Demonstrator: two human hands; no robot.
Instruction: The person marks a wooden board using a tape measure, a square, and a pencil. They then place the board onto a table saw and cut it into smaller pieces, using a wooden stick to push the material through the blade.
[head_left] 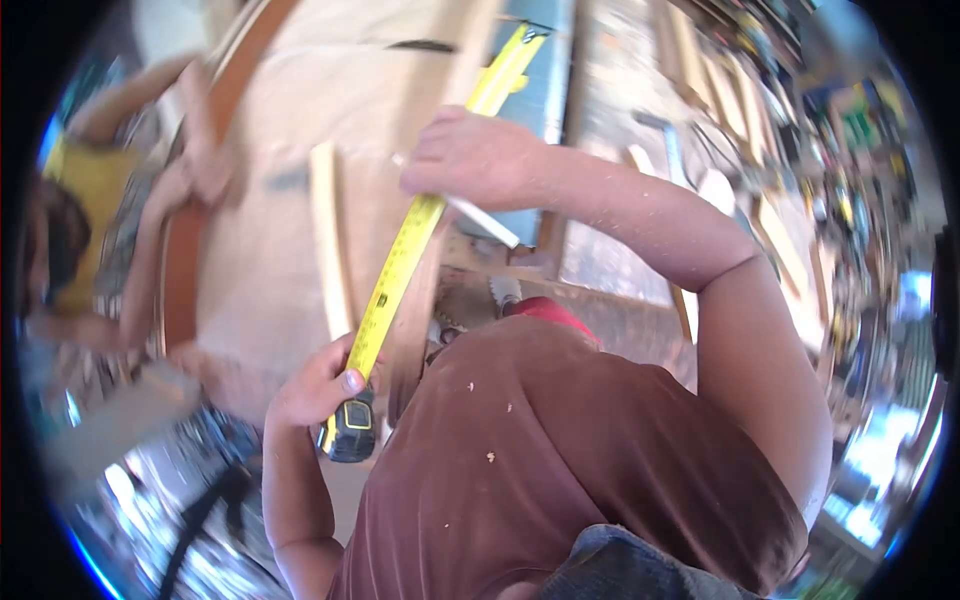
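The left hand (318, 385) grips the tape measure (350, 428) at the workbench's (270, 290) near edge. The right hand (470, 158), fingers closed round a white pencil (485, 220), pins the yellow blade mid-bench.

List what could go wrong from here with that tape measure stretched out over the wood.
1. The left hand grips the tape measure, its yellow blade run far out; if the far end slips, it may snap back at the fingers.
2. The right hand pins the blade while holding a white stick; the blade could shift and spoil the reading.
3. Another person's hand is at the brown strip nearby; a nudge might move the work.
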